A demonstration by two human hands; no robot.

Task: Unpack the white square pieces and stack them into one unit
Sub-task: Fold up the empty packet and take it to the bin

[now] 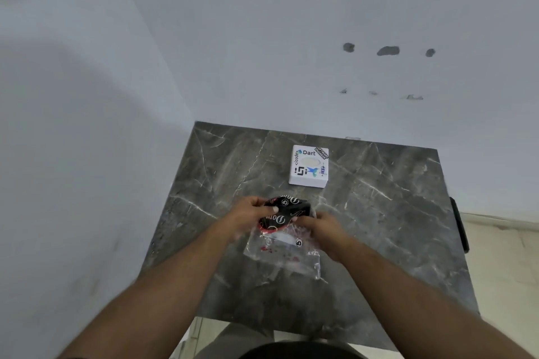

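A white square piece (308, 166) with stickers on its top lies flat on the dark marble table (379, 213), toward the back. In front of it I hold a black printed pouch (284, 210) with both hands, just above a clear plastic bag (280, 251) that lies on the table. My left hand (248, 213) grips the pouch's left side, thumb on top. My right hand (323, 227) holds its right side and covers part of the plastic bag. Whatever is inside the pouch is hidden.
The table stands in a corner, with white walls close at the left and back. A black handle-like part (460, 224) sticks out at the table's right edge. Pale floor (504, 256) shows on the right.
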